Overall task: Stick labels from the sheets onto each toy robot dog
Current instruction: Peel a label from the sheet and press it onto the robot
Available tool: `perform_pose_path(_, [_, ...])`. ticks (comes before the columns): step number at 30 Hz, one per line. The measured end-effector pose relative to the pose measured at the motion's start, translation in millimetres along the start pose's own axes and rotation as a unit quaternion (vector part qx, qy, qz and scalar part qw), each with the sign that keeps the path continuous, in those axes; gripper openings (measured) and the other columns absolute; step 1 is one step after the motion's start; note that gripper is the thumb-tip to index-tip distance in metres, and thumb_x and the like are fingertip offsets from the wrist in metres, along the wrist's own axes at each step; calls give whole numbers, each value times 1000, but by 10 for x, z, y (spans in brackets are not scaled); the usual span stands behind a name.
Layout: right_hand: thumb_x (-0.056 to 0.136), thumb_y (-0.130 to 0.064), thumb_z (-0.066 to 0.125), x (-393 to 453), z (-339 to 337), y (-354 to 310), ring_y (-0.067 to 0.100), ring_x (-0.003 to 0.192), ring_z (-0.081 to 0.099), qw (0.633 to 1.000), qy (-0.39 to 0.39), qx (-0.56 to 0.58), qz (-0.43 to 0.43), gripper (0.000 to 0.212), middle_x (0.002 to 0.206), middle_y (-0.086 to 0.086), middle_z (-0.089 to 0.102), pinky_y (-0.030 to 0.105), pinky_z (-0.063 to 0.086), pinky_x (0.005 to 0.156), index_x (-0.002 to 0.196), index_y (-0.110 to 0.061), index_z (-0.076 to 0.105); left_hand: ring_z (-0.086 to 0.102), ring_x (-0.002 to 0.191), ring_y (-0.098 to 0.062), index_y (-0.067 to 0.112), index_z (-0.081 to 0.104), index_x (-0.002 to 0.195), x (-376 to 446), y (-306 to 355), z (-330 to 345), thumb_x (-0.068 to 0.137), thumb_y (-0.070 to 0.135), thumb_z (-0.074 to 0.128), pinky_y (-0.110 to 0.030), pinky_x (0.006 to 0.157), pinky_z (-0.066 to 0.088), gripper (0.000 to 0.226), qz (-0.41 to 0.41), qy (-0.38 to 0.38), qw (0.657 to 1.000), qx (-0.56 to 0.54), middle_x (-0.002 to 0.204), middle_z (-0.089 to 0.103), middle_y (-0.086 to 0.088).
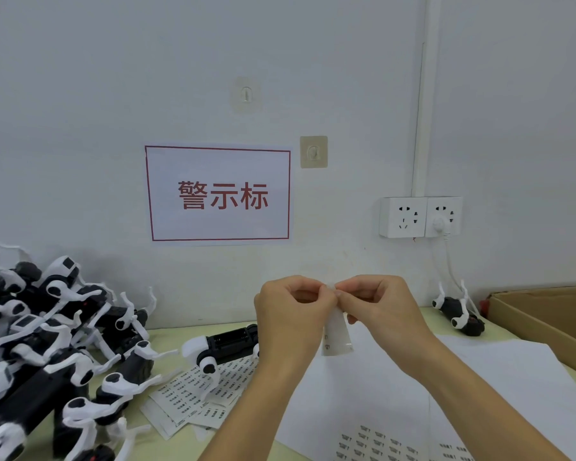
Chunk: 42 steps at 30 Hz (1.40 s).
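Observation:
My left hand [291,314] and my right hand [378,306] are raised together above the table, both pinching the top of a small white label strip [336,334] that hangs down between them. One black-and-white toy robot dog [223,347] lies on its back just left of my left forearm, resting on a fan of loose label sheets [193,397]. A heap of several toy dogs [47,347] fills the left side. A single dog [459,314] lies at the back right. More printed labels [373,442] sit on a large white sheet under my arms.
A brown cardboard box [546,317] stands at the right edge. Wall sockets [419,216] with a white cable plugged in hang behind the table, next to a red-framed paper sign [218,194]. The tabletop [167,327] is pale green.

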State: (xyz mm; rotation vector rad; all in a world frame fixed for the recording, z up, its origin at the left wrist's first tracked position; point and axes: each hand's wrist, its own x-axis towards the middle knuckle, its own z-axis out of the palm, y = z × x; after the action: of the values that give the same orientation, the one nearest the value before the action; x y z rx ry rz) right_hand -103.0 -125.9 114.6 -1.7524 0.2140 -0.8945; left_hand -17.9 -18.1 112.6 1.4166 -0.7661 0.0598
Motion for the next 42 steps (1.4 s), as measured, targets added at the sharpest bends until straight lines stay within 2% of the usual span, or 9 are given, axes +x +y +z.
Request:
perform_pose_path(6, [90, -8, 69, 12, -34, 8, 8, 70, 68, 1000, -6, -6, 3, 18, 80, 4, 77, 18, 49, 59, 79, -17, 80, 73, 71, -11, 16, 78, 77, 49, -12, -32, 87, 14, 74, -20, 60, 55, 11, -75, -55, 993, -72, 73, 76, 1])
perform_pose_path(11, [89, -13, 72, 11, -46, 13, 8, 70, 68, 1000, -9, -8, 2, 12, 80, 4, 77, 18, 49, 60, 81, -15, 80, 74, 80, -20, 13, 79, 84, 74, -44, -66, 90, 15, 73, -31, 73, 61, 8, -105, -82, 987, -89, 80, 77, -4])
perform_pose_path(16, [89, -8, 70, 25, -43, 27, 9, 68, 66, 1000, -2, 0, 10, 15, 79, 5, 77, 22, 49, 61, 80, -16, 80, 75, 82, -21, 11, 78, 87, 90, -47, -84, 93, 13, 69, -23, 66, 56, 11, -122, -86, 984, -100, 81, 77, -7])
perform_pose_path(20, [89, -9, 70, 22, -59, 31, 12, 71, 67, 1000, -13, 4, 15, 16, 81, 6, 77, 25, 51, 64, 81, -18, 81, 75, 82, -23, 8, 77, 87, 88, -43, -72, 93, 12, 66, -27, 69, 57, 12, -139, -90, 978, -123, 83, 77, -9])
perform_pose_path(23, [89, -10, 70, 30, -61, 42, 16, 75, 68, 1000, -10, -4, 17, 14, 82, 7, 77, 27, 51, 66, 82, -16, 81, 75, 78, -24, 8, 76, 84, 59, -50, -16, 92, 10, 66, -30, 69, 59, 13, -130, -66, 982, -122, 80, 77, -7])
perform_pose_path(29, [89, -9, 70, 54, -66, 79, 23, 79, 69, 1000, 4, 9, 25, 10, 85, 10, 77, 35, 54, 72, 86, -11, 79, 71, 66, -10, 12, 75, 79, 27, -76, 54, 91, 8, 65, -15, 53, 49, 16, -152, -8, 981, -120, 72, 75, -1])
perform_pose_path(34, [91, -10, 68, 62, -98, 126, 22, 79, 72, 998, 3, 26, 62, 14, 88, 10, 77, 37, 56, 75, 82, -15, 78, 66, 65, -10, 10, 74, 81, 50, -119, -5, 91, 10, 67, -23, 58, 49, 12, -205, 1, 966, -155, 73, 75, 0])
perform_pose_path(39, [92, -14, 67, 147, -263, 194, 24, 80, 73, 989, 72, -43, 123, 13, 85, 3, 77, 42, 58, 77, 85, -15, 77, 63, 59, -9, 9, 73, 82, 82, -120, -26, 92, 10, 67, -22, 55, 50, 12, -211, 27, 962, -172, 67, 72, 0])
perform_pose_path(42, [92, -11, 63, 160, -423, 250, 19, 78, 74, 975, 100, -109, 167, 16, 81, 1, 78, 30, 57, 63, 84, -15, 76, 63, 59, -9, 9, 73, 85, 87, -118, -36, 93, 10, 66, -22, 55, 51, 11, -206, 25, 963, -173, 68, 73, 1])
